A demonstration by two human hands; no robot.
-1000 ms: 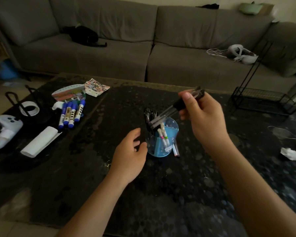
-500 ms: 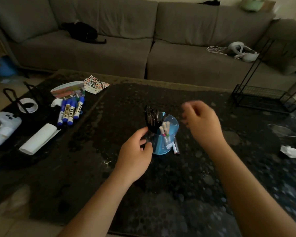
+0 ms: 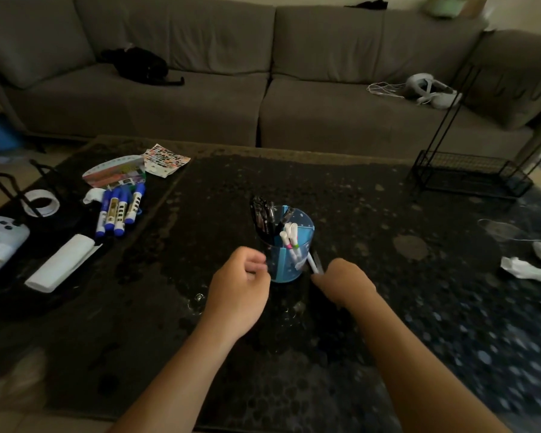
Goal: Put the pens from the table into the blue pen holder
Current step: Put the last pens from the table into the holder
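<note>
Dark stone table (image 3: 388, 307) carries the blue pen holder (image 3: 286, 264) (black and white pens inside). Left hand (image 3: 239, 289) curls loosely beside it. Right hand (image 3: 345, 281) reaches the white pen (image 3: 312, 264) lying there; its finger state cannot be told.

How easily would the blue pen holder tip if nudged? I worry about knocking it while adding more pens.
The blue pen holder looks light and thin-walled, probably plastic, so a bump may slide or tip it. The black pens lean out past its far-left rim, likely making it top-heavy that way. The left hand beside it could steady it.
</note>
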